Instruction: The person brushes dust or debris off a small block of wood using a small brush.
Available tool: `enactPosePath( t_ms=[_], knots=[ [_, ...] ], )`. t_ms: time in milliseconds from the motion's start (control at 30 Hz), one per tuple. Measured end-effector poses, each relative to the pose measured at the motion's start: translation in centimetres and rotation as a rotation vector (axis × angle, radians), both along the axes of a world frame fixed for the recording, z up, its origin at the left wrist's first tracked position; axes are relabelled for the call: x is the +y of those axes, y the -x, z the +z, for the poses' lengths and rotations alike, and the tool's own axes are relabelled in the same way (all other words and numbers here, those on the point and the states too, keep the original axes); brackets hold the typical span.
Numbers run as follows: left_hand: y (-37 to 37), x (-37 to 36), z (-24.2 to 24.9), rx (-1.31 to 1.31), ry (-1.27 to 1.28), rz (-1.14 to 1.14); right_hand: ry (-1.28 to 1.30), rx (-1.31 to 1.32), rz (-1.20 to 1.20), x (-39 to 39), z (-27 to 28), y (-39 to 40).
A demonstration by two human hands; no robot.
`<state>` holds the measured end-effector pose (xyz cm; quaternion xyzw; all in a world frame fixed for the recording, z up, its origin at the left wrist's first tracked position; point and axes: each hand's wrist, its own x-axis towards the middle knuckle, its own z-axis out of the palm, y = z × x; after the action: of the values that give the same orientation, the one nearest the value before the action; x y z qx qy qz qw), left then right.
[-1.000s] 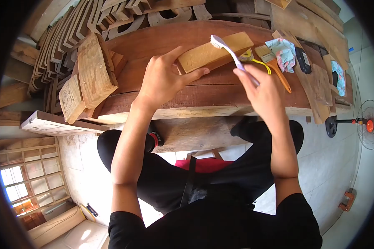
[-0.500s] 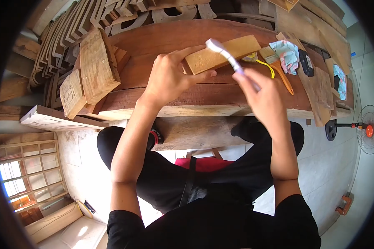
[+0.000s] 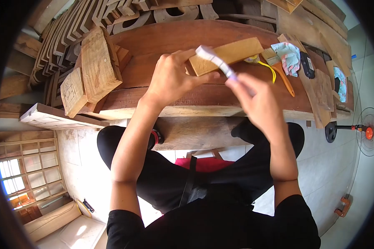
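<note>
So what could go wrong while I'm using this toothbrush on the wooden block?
The toothbrush might slip off the wooden block and jab your left hand, gripping close to the brush head. Held near one end, the block could twist under pressure. Its far end might also knock the nearby paintbrush.

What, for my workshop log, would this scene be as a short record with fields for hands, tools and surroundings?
Left hand: the left hand grips the wooden block near one end
Right hand: the right hand holds the toothbrush by its handle
Brush head: over the block, blurred; contact unclear
Surface: reddish-brown wooden table
Right of block: paintbrush with orange handle, crumpled cloth
Far right: fan
</note>
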<state>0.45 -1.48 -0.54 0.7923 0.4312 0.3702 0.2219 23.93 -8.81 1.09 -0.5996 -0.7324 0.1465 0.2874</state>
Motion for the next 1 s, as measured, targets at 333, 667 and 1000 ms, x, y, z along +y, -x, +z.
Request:
enactPosePath(
  t_ms=[333, 667, 1000],
  knots=[
    [-0.1, -0.4, 0.9, 0.029, 0.135, 0.034, 0.046, 0.083, -0.04, 0.8, -0.6, -0.4],
    [-0.1, -0.3, 0.8, 0.044, 0.059, 0.056, -0.091, -0.028, 0.035, -0.4, -0.9, 0.0],
    [-0.4, -0.4, 1.4, -0.002, 0.125, 0.02, 0.031, 0.025, 0.0, -0.2, -0.4, -0.5]
  ],
)
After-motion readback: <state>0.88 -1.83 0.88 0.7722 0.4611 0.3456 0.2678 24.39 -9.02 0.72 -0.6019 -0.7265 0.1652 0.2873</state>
